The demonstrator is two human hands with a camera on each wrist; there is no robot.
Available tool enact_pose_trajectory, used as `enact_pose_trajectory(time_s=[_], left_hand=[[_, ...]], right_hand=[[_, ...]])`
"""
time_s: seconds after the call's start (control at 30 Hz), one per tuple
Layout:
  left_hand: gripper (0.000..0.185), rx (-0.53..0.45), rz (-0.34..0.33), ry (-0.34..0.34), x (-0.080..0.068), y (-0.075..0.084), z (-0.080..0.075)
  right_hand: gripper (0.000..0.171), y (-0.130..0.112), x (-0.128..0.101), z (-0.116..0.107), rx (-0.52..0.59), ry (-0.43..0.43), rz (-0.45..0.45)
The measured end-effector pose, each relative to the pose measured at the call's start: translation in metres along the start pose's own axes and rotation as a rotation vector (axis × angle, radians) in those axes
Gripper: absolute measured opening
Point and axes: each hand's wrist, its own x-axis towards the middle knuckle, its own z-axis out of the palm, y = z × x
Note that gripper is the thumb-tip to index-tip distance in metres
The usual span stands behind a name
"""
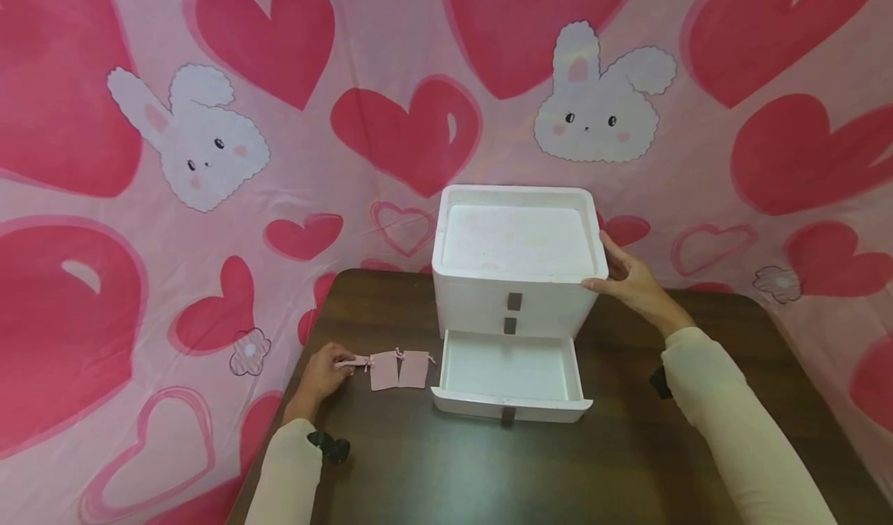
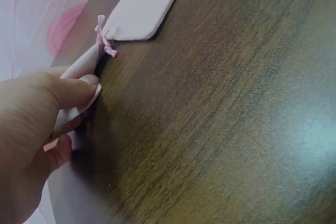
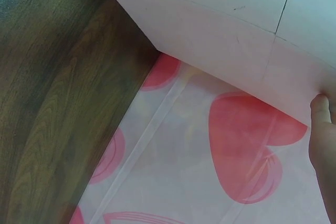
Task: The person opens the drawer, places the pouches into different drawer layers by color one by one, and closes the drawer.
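Note:
My left hand [image 1: 322,374] pinches a small pink drawstring pouch [image 1: 354,361] between thumb and fingers at the table's left side. In the left wrist view the pouch [image 2: 84,62] is tilted and partly covered by the thumb. Two more pink pouches [image 1: 384,371] lie flat to its right, their pink ties at the top. Behind and to the right stands a white drawer unit [image 1: 474,300], its bottom drawer [image 1: 512,374] pulled out with nothing inside. My right hand [image 1: 633,281] rests against the unit's upper right side, thumb near the front corner and fingers extended along the side.
The unit's top is a shallow recessed tray [image 1: 516,238]. Two upper drawers are closed, each with a small dark tab. A dark wooden table [image 1: 391,463] bears everything. A pink curtain [image 1: 391,44] with hearts and rabbits hangs right behind it.

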Motion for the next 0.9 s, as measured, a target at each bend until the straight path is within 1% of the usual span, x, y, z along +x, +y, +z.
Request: enact_pose_trajectory(time_s=[0.1, 0.17, 0.37, 0.47, 0.63, 0.7, 0.9], left_hand=[[0.008, 0.003, 0.027, 0.037, 0.0, -0.002, 0.001], [0.007, 0.003, 0.031, 0.057, 0.0, -0.003, 0.001], [0.006, -0.007, 0.009, 0.105, -0.002, -0.003, 0.001], [0.006, -0.007, 0.011, 0.135, -0.004, -0.002, 0.001], [0.007, -0.028, 0.053, 0.197, -0.004, -0.002, 0.0], [0.007, -0.039, 0.084, 0.224, -0.003, 0.0, -0.001], [0.009, -0.06, 0.152, 0.257, 0.0, 0.011, -0.009]], right_hand=[[0.101, 0.0, 0.0, 0.0, 0.002, -0.002, 0.0], [0.101, 0.0, -0.001, 0.0, 0.004, -0.003, -0.001], [0.1, 0.001, 0.0, 0.0, -0.002, -0.004, 0.008], [0.1, 0.002, 0.0, -0.001, -0.005, -0.008, 0.015], [0.101, 0.002, 0.001, -0.002, -0.009, -0.009, 0.027], [0.101, 0.002, 0.001, -0.002, -0.01, -0.007, 0.028], [0.101, 0.002, 0.001, -0.001, -0.005, -0.006, 0.03]])
